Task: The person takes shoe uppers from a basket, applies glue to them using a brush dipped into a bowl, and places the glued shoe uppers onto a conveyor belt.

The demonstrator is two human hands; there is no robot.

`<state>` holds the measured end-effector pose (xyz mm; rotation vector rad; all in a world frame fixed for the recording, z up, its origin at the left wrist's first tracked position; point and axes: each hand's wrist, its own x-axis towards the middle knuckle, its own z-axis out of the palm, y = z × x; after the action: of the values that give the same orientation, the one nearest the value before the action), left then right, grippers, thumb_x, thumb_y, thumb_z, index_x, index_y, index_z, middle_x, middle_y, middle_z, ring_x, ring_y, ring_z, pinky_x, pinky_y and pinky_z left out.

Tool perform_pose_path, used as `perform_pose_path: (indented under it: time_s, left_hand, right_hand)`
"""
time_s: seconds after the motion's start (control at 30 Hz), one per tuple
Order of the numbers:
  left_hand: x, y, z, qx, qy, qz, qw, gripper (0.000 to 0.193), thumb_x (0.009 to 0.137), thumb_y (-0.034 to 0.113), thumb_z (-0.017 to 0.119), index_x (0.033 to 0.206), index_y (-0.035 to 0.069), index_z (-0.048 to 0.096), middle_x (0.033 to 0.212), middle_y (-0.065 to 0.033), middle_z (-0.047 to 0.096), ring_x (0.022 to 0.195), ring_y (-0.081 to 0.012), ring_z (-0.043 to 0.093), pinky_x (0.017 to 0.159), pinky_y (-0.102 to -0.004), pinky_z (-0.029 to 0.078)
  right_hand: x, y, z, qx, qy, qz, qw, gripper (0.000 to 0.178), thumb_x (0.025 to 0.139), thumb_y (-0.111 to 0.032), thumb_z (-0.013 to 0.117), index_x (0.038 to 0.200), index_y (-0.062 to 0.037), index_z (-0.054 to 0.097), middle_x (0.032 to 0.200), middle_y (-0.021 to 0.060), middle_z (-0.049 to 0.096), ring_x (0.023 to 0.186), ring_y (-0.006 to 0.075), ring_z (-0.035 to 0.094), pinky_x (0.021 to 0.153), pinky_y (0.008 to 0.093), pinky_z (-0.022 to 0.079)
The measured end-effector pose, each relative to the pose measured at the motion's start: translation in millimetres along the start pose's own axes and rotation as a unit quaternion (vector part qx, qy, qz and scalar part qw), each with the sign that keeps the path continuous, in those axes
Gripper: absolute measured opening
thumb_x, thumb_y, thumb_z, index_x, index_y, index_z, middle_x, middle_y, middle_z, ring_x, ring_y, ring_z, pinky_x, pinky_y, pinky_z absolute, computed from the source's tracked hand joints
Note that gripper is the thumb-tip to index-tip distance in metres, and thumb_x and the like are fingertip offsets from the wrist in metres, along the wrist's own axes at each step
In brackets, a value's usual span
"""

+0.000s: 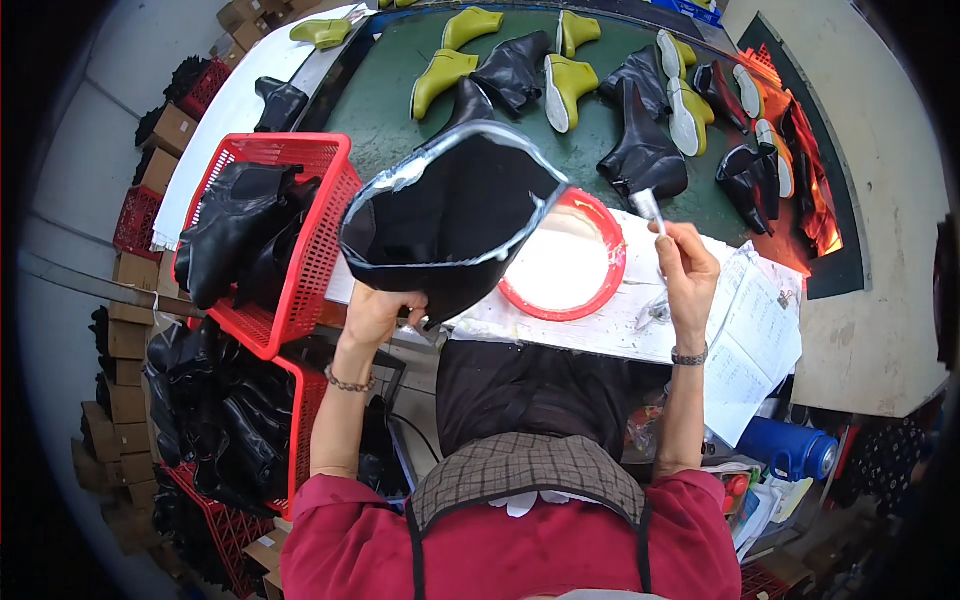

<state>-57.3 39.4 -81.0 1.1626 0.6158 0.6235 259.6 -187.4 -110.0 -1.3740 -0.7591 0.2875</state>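
My left hand (378,312) is closed around the underside of a black boot upper (450,210), holding it up with its wide opening toward me. A whitish wet-looking coat runs along the upper's rim. Between thumb and fingers, my right hand (688,268) pinches a small brush (647,206), its pale head pointing up and left. The brush is apart from the upper. Between my hands a red bowl (618,252) of white liquid (562,268) sits on a white work board (640,335); the upper hides part of the bowl's left side.
Left of me, a red plastic basket (345,165) holds black boots, above another full basket (308,420). Beyond the bowl, a green surface (400,140) bears yellow-green lasts (570,90) and black boots (640,150). An orange glow shows at right. Papers (755,335) and a blue bottle (785,447) are nearby.
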Motion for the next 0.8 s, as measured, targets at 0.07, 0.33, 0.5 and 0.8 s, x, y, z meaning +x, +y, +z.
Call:
perform_pose_path:
  time_s: [0.07,0.33,0.5,0.8]
  left_hand:
    - [-3,0,18,0.038,0.023,0.011,0.999,0.010,0.067,-0.013,0.062,0.074,-0.006,0.063,0.068,-0.0135,0.063,0.055,-0.0235,0.061,0.048,-0.0332,0.047]
    - [-7,-25,28,0.101,-0.052,0.061,0.992,0.025,0.082,-0.014,0.056,0.103,-0.004,0.064,0.073,-0.0065,0.065,0.055,-0.0123,0.060,0.048,-0.0252,0.047]
    - [0,-8,20,0.051,0.036,0.048,0.997,0.035,0.071,-0.018,0.056,0.102,-0.007,0.065,0.072,-0.0081,0.066,0.056,-0.0158,0.063,0.051,-0.0285,0.052]
    - [100,25,-28,-0.249,-0.023,-0.086,0.964,0.047,0.076,-0.004,0.051,0.120,-0.019,0.059,0.112,-0.0293,0.070,0.086,-0.0298,0.072,0.066,-0.0324,0.061]
  right_hand:
    - [2,-31,30,-0.057,-0.022,-0.041,0.997,0.043,0.080,0.000,0.079,0.122,-0.0004,0.071,0.105,-0.0028,0.055,0.074,0.0032,0.048,0.064,0.0180,0.038]
    - [17,-78,85,-0.033,-0.058,-0.035,0.997,0.096,0.060,-0.021,0.101,0.143,-0.0012,0.056,0.112,0.0014,0.045,0.096,0.0081,0.052,0.071,0.0205,0.046]
    - [26,-16,28,-0.207,0.004,-0.005,0.978,0.068,0.075,-0.019,0.092,0.135,-0.0041,0.064,0.104,-0.0005,0.049,0.088,0.0081,0.049,0.067,0.0194,0.040]
    - [-11,63,-23,-0.351,-0.148,0.033,0.924,0.076,0.067,-0.013,0.086,0.140,-0.0084,0.062,0.104,-0.0015,0.054,0.085,0.0080,0.047,0.067,0.0236,0.040]
